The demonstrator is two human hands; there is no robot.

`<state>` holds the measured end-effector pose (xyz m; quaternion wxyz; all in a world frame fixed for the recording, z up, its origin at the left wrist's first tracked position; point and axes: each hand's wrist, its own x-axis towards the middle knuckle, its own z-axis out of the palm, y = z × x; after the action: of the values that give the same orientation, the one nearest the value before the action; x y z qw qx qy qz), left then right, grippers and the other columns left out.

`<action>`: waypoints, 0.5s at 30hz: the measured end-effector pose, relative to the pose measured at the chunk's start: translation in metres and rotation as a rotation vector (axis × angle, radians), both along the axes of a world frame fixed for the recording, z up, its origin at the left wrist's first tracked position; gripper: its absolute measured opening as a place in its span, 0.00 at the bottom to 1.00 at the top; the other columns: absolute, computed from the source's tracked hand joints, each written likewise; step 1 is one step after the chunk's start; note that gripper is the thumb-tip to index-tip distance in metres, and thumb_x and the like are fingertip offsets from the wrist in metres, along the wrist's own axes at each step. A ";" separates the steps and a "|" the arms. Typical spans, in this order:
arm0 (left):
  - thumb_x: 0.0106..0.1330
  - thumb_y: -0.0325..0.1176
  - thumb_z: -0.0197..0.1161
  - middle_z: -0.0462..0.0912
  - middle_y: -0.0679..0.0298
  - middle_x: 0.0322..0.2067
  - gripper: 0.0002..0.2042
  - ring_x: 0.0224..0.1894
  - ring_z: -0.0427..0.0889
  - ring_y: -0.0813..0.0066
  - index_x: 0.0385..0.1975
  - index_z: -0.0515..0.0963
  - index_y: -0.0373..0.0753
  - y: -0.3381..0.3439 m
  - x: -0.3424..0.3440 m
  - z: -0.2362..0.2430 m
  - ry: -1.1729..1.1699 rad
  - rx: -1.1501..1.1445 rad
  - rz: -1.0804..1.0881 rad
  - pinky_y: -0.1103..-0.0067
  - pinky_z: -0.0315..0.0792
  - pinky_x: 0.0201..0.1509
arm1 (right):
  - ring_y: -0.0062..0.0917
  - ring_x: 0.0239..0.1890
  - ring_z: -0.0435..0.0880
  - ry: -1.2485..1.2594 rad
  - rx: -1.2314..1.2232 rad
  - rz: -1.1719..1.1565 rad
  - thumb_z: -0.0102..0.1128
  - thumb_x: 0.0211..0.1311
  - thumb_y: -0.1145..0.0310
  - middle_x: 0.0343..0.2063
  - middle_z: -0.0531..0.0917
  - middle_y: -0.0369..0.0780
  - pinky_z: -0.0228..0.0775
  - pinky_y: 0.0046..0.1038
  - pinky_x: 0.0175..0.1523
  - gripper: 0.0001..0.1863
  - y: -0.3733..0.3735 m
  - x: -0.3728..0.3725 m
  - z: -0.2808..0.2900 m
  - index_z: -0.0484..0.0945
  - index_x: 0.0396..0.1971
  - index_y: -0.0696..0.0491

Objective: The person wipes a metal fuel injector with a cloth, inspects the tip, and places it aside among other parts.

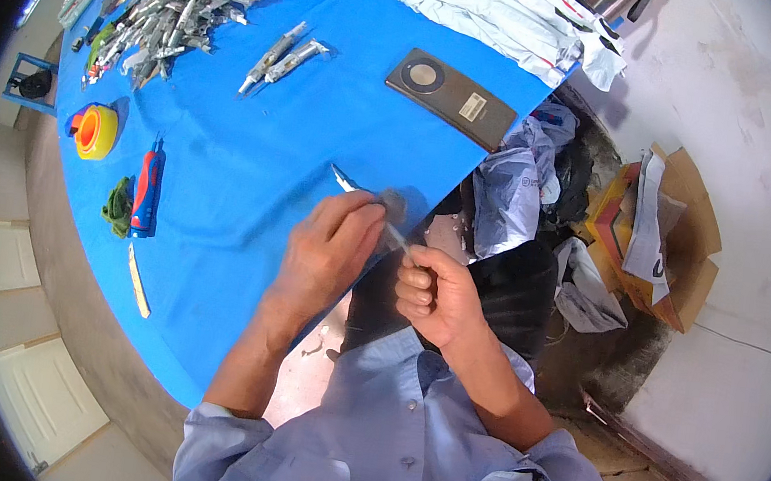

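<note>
Over the table's near edge, my left hand is closed in a pinch on a slim, pointed white-and-dark thing. Its tip sticks out beyond the fingers; its kind is hard to make out. A narrow translucent strip runs from there to my right hand, which is curled shut around the strip's other end. My fingers hide much of both. Farther off on the blue cloth lie two slim pieces in clear wrapping, side by side.
A heap of similar wrapped pieces covers the far left. White plastic bags and a dark flat slab lie at the right. Leftward are yellow tape, a red-and-blue tool and a slim yellowish piece. An open carton stands by the wall.
</note>
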<state>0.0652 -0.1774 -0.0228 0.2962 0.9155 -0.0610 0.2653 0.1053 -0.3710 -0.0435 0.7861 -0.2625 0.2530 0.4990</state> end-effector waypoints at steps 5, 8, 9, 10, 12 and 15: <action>0.64 0.22 0.72 0.86 0.55 0.44 0.10 0.43 0.87 0.54 0.43 0.82 0.36 0.012 0.006 -0.009 -0.033 -0.021 0.077 0.66 0.83 0.45 | 0.14 0.16 0.64 -0.002 0.058 0.026 0.61 0.74 0.60 0.16 0.70 0.27 0.53 0.20 0.21 0.11 -0.003 -0.001 -0.009 0.77 0.32 0.50; 0.64 0.22 0.72 0.86 0.55 0.43 0.09 0.43 0.87 0.53 0.43 0.83 0.36 0.015 0.007 -0.008 -0.030 -0.044 0.113 0.66 0.83 0.46 | 0.15 0.18 0.67 -0.239 -0.173 0.086 0.62 0.74 0.61 0.19 0.73 0.30 0.58 0.20 0.23 0.10 -0.001 -0.003 -0.002 0.78 0.36 0.53; 0.64 0.22 0.72 0.86 0.55 0.43 0.09 0.43 0.87 0.53 0.43 0.83 0.36 0.016 0.008 -0.007 -0.024 -0.049 0.117 0.65 0.83 0.46 | 0.16 0.19 0.69 -0.350 -0.280 0.111 0.63 0.73 0.62 0.21 0.75 0.31 0.60 0.21 0.24 0.10 -0.001 -0.004 0.002 0.78 0.38 0.54; 0.64 0.22 0.72 0.86 0.55 0.43 0.09 0.42 0.87 0.53 0.43 0.83 0.36 0.016 0.008 -0.007 -0.027 -0.053 0.118 0.66 0.83 0.46 | 0.14 0.20 0.70 -0.586 -0.408 0.068 0.63 0.73 0.64 0.22 0.75 0.31 0.61 0.20 0.25 0.10 0.003 -0.008 0.004 0.79 0.39 0.55; 0.64 0.22 0.72 0.87 0.55 0.43 0.09 0.42 0.87 0.54 0.42 0.83 0.35 0.017 0.009 -0.008 -0.032 -0.063 0.118 0.66 0.83 0.45 | 0.12 0.23 0.71 -1.059 -0.663 -0.026 0.65 0.73 0.67 0.23 0.74 0.31 0.63 0.18 0.27 0.09 0.014 -0.018 0.006 0.81 0.43 0.59; 0.64 0.21 0.72 0.87 0.55 0.43 0.09 0.42 0.88 0.54 0.42 0.83 0.35 0.017 0.009 -0.006 -0.016 -0.156 0.125 0.67 0.84 0.44 | 0.24 0.28 0.82 -1.400 -0.845 -0.018 0.69 0.68 0.70 0.31 0.84 0.39 0.75 0.27 0.35 0.12 0.014 -0.018 0.001 0.83 0.48 0.57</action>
<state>0.0739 -0.1603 -0.0290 0.3490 0.8895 0.0150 0.2945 0.0870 -0.3570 -0.0420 0.6007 -0.7856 -0.1276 0.0754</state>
